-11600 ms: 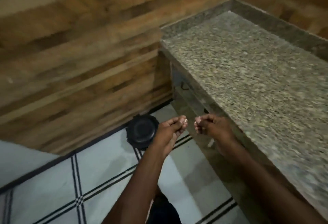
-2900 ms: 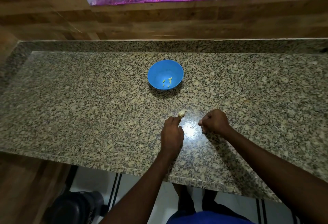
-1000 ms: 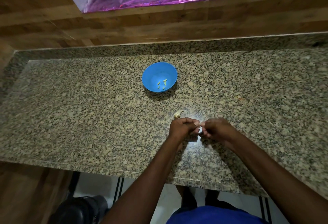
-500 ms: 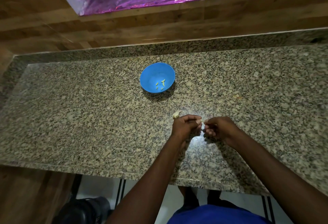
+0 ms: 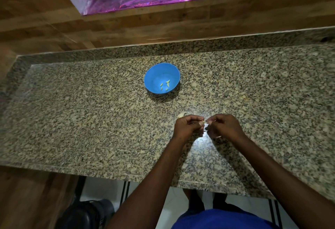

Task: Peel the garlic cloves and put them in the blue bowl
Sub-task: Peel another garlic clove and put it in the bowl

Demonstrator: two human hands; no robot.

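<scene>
Peeling is proceeding: the left hand and right hand are pinching one garlic clove between them, well short of the blue bowl. Judged next: strip the skin, then carry the clove into the bowl.

Your speckled stone table carries a blue bowl toward the back, with small pale cloves inside, and one garlic piece lies nearer you.
</scene>
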